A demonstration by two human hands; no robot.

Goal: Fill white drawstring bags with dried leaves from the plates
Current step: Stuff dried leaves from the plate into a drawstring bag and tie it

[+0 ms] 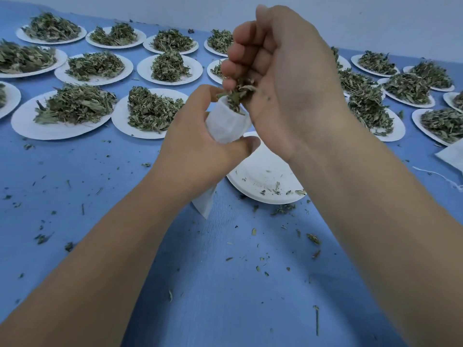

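- One bag (226, 126), white, held above the counter (225, 284) at the centre of the frame, over the near rim of the empty plate (253, 179).
- Left hand (200, 146): fingers and thumb curled round the upper part of the bag, keeping its mouth rounded open.
- Right hand (283, 78): above the mouth, fingertips bunched on a tuft of leaves (239, 95) that is partly inside the opening.
- Long axis of the bag: tilted, running from its limp tail at lower left up to the mouth at upper right. The mouth points upward and a little right, toward the right hand.
- Many plates (25, 131) heaped with leaves fill the upper part of the frame, left to right.
- Crumbs (313, 238) lie scattered over the counter in the lower half of the frame.
- Spare bag (451, 156), flat, at the right edge, with a loose string beside it.
- Risk: the tuft looks about as wide as the mouth, so bits may catch on the rim and drop to the counter.
- Risk: a tighter left grip would likely pinch the mouth narrower and block the fill.
- Risk: more tilt, and loose leaves could slide back out.
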